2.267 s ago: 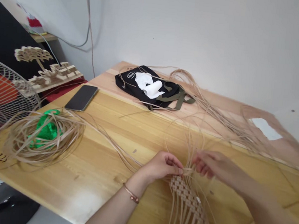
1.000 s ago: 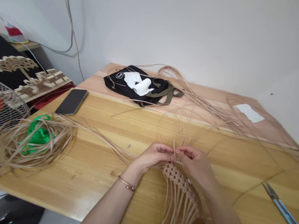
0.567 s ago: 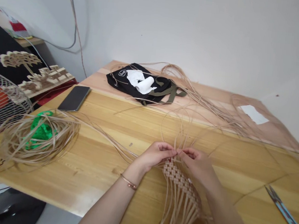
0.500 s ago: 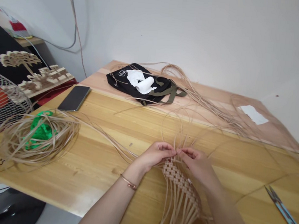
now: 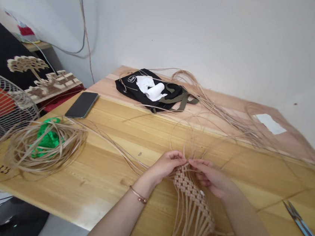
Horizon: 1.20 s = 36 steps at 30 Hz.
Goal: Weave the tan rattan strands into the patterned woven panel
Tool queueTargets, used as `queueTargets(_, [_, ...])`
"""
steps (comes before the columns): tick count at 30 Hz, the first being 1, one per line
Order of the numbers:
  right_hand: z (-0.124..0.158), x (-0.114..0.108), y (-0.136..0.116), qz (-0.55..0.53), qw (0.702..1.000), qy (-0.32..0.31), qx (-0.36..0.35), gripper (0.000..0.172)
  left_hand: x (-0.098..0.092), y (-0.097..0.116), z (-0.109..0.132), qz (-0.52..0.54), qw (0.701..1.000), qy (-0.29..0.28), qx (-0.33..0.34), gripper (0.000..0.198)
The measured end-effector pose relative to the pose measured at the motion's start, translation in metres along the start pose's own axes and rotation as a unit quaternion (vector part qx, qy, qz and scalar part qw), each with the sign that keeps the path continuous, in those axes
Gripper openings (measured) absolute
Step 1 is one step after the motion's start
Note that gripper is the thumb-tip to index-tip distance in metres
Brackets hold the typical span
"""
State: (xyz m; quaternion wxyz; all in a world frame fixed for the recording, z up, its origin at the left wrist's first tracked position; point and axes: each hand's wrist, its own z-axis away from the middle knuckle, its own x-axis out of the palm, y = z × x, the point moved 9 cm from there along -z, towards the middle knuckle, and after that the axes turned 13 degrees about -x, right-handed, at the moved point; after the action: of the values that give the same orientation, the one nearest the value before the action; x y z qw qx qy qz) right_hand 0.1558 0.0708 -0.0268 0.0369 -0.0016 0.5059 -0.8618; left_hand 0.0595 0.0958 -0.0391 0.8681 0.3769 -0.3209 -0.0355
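Observation:
A strip of woven rattan (image 5: pixel 192 191) in a knotted lattice lies over the table in front of me, with long loose strands (image 5: pixel 188 226) hanging from its lower side. At its upper end my left hand (image 5: pixel 171 164) pinches a thin strand between thumb and fingertips. My right hand (image 5: pixel 210 176) meets it there, fingers closed at the same spot, its index finger stretched along the strands. Thin strands (image 5: pixel 191 142) rise and curve away above both hands. Exactly which strand each hand grips is too small to tell.
Left on the wooden table (image 5: pixel 83 185) lies a coil of rattan strands (image 5: pixel 21 152) with a green wrap (image 5: pixel 50 138), near a phone (image 5: pixel 82 105). Behind are a black bag (image 5: pixel 127 86), white tissue (image 5: pixel 156 91) and paper (image 5: pixel 270 124). Blue-handled thread snips (image 5: pixel 306 231) lie right. A fan (image 5: pixel 3 105) stands left.
My right hand has turned a little, its lower fingers now curling under while the index finger extends. My left hand keeps its pinch. The whole view has shifted slightly.

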Motion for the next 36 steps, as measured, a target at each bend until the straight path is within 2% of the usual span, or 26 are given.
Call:
queueTargets(4, [0.001,-0.001,-0.001,0.01,1.0,-0.009,0.011,0.033,0.001,0.003,0.002,-0.078,0.996,0.02,0.029,0.027])
queueTargets(8, [0.002,0.001,0.003,0.011,0.999,-0.026,0.023,0.034,0.004,0.018,0.007,-0.169,0.974,0.061,0.141,0.02])
queueTargets(10, [0.002,0.004,0.004,0.001,0.999,-0.043,0.03,0.036,0.006,0.02,0.009,-0.202,0.961,0.079,0.171,0.017])
queueTargets(18, [0.003,0.011,0.005,-0.012,0.994,-0.102,0.044,0.041,0.008,0.018,0.011,-0.233,0.951,0.099,0.179,0.014])
queueTargets(24, [0.001,-0.004,0.0,0.051,0.998,-0.025,0.006,0.037,0.007,0.017,0.01,-0.243,0.946,0.105,0.185,0.013])
queueTargets(27, [-0.001,-0.007,0.003,0.052,0.999,-0.013,0.01,0.037,0.007,0.017,0.01,-0.248,0.945,0.106,0.184,0.013])
queueTargets(32, [-0.001,-0.002,0.007,0.044,0.995,-0.092,0.016,0.034,0.008,0.018,0.011,-0.243,0.949,0.095,0.179,0.014])
queueTargets(36, [0.0,-0.01,0.002,0.126,0.984,-0.123,-0.005,0.033,0.009,0.021,0.013,-0.251,0.946,0.095,0.183,0.014])
